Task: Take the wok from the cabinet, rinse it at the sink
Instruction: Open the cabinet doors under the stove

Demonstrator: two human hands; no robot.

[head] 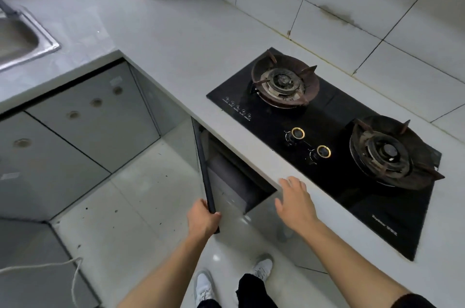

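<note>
Here, two hands work below the table [176,38] edge. The left hand [202,219] grips the dark edge of one opened cabinet door [205,169]; the right hand [294,200] hovers with fingers spread, holding nothing, just before the open cabinet [234,179]. No wok can be made out inside. Beyond the right hand lies one stove [327,146] with two burners and two knobs; one sink [22,41] sits far beyond the left.
</note>
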